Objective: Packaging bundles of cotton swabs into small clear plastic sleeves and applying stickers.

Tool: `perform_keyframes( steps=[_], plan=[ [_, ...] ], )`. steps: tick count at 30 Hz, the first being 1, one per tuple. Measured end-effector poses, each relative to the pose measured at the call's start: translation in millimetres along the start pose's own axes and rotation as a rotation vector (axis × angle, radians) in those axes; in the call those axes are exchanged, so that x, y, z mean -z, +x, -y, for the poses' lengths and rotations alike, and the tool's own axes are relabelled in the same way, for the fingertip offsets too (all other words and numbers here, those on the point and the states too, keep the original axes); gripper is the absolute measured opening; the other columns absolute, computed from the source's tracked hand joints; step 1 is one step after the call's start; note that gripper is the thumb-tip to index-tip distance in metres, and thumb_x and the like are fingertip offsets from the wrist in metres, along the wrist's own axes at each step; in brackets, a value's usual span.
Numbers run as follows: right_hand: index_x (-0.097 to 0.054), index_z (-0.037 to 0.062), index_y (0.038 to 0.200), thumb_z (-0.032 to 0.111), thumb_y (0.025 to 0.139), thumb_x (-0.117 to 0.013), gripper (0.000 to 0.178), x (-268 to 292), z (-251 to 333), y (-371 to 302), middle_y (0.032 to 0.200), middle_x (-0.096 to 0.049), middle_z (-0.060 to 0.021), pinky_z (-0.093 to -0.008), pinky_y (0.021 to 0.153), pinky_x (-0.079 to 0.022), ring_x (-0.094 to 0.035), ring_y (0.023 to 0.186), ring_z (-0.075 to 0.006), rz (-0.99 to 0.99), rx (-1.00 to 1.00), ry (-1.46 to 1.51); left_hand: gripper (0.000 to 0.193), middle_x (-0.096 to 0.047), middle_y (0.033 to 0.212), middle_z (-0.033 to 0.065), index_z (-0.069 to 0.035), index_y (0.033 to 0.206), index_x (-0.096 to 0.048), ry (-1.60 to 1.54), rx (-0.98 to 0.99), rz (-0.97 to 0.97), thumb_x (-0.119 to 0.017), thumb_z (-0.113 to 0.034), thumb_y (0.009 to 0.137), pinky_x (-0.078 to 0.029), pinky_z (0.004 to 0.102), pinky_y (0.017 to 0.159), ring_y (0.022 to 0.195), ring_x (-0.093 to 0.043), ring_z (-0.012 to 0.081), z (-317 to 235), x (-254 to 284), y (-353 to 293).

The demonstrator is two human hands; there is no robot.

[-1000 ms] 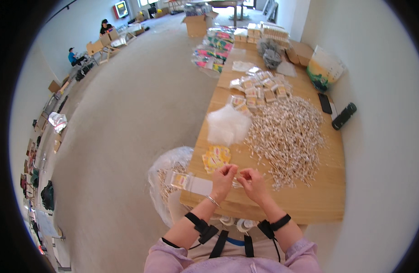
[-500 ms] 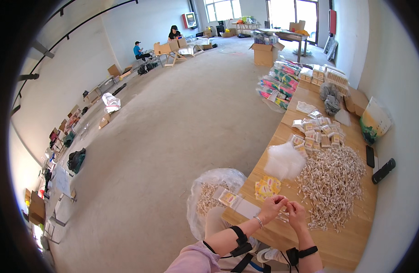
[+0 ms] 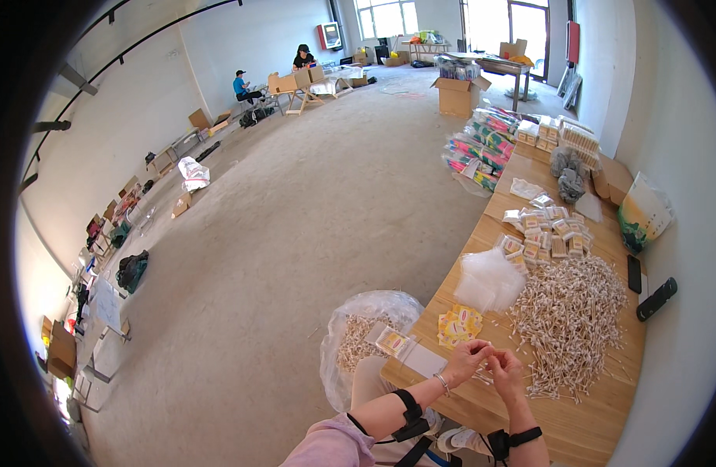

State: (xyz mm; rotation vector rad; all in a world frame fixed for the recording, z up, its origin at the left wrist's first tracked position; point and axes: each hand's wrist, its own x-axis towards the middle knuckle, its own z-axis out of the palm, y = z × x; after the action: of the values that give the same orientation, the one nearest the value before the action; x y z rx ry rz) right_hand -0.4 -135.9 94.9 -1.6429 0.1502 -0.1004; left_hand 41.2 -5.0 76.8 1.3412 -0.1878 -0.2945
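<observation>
Over the near part of the wooden table, my left hand (image 3: 467, 360) and my right hand (image 3: 506, 372) meet, fingertips pinched together. Anything between the fingers is too small to make out. A few loose cotton swabs (image 3: 484, 378) lie just below them. To their right spreads a big heap of cotton swabs (image 3: 572, 323). Yellow printed cards (image 3: 460, 324) lie just beyond my left hand, with a stack of clear plastic bags (image 3: 490, 280) behind. At the table's left edge are a bag with a yellow label (image 3: 392, 341) and a white flat piece (image 3: 425, 361).
Filled swab packets (image 3: 552, 233) are piled farther up the table (image 3: 529, 436). A black phone (image 3: 634, 274) and a dark cylinder (image 3: 656, 300) lie by the wall. A plastic sack of swabs (image 3: 354, 346) stands left of the table. Two people sit far off.
The view has shifted slightly. My hands stay together at the same spot, with the right fingers drawn a little closer to the left ones.
</observation>
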Motion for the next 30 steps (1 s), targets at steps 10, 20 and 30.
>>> perform_keyframes(
  steps=[10,20,30],
  plan=[
    [-0.06,0.0018,0.078,0.012,0.093,-0.05,0.02,17.4,12.8,-10.6,0.068,-0.06,-0.0042,-0.0244,0.058,-0.047,-0.058,0.061,-0.0111,0.092,-0.064,-0.132,0.016,-0.063,0.081,-0.0018,-0.003,0.091,-0.065,0.019,-0.065,0.093,-0.06,-0.018,0.091,-0.046,0.0211,0.067,0.076,-0.055,0.0048,21.9,5.2,-3.4],
    [-0.06,0.0007,0.09,0.016,0.096,-0.049,0.02,19.1,13.7,4.3,0.066,-0.061,-0.0038,-0.0236,0.058,-0.047,-0.059,0.062,-0.0101,0.03,-0.085,0.039,0.029,-0.051,0.063,-0.0013,-0.003,0.075,-0.057,0.195,0.074,-0.059,-0.054,-0.024,0.094,-0.038,0.0234,0.052,0.058,-0.045,0.0059,-10.1,22.5,-9.9],
    [-0.062,0.0043,0.094,0.015,0.088,-0.058,0.013,47.5,2.7,-8.1,0.078,-0.064,-0.0069,-0.0312,0.068,-0.049,-0.061,0.073,-0.0181,-0.121,-0.133,-0.358,0.028,-0.059,0.083,0.0068,-0.001,0.099,-0.061,0.601,-0.115,0.02,-0.072,-0.006,0.074,-0.048,0.0284,0.068,0.073,-0.056,0.0183,2.0,30.6,-18.5]
  ],
)
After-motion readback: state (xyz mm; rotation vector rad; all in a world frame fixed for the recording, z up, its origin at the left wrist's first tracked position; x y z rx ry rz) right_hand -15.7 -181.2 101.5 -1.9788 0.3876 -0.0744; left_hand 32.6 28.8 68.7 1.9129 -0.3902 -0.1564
